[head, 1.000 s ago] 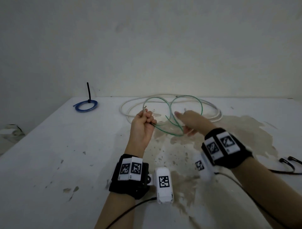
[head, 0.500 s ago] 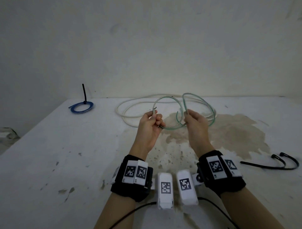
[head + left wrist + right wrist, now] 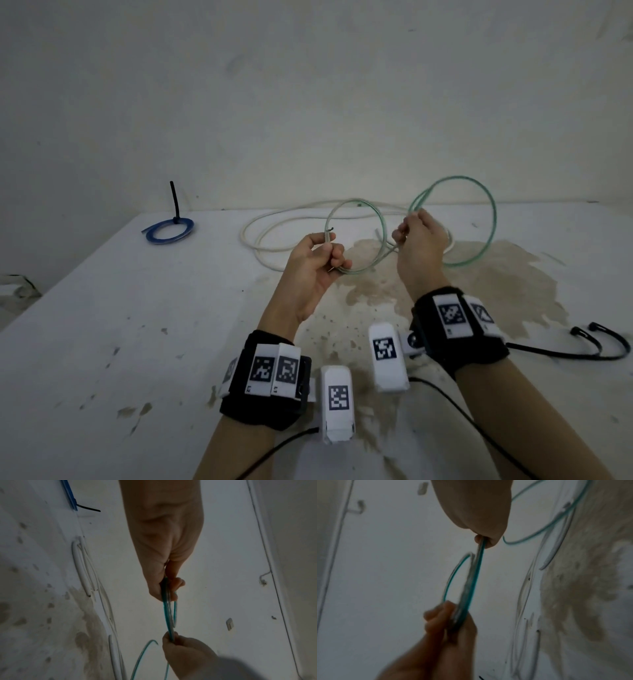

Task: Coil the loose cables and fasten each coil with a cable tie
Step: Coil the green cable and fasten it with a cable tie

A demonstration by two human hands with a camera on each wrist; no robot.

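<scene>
A thin green cable (image 3: 493, 219) is held above the white table (image 3: 102, 325) by both hands. My left hand (image 3: 333, 255) grips a small loop of it, and one cable end sticks up beside the thumb. My right hand (image 3: 406, 233) pinches the strands a little to the right, where a larger loop stands up beyond it. In the left wrist view the left hand (image 3: 167, 592) grips the green cable (image 3: 169, 615), which runs to the right hand (image 3: 173, 638). In the right wrist view the green cable (image 3: 471, 582) spans from the right hand (image 3: 483, 540) to the left hand (image 3: 453, 615).
A loose white cable (image 3: 261, 236) lies on the table behind the hands. At the back left lies a blue coil (image 3: 168, 232) fastened with a black tie. Loose black cable ties (image 3: 599, 346) lie at the right. A brown stain (image 3: 496, 291) spreads under the hands. A wall rises behind the table.
My right hand has moved up and to the right, away from the left hand, and the green loop beside it is now larger and upright. The left hand has stayed put.
</scene>
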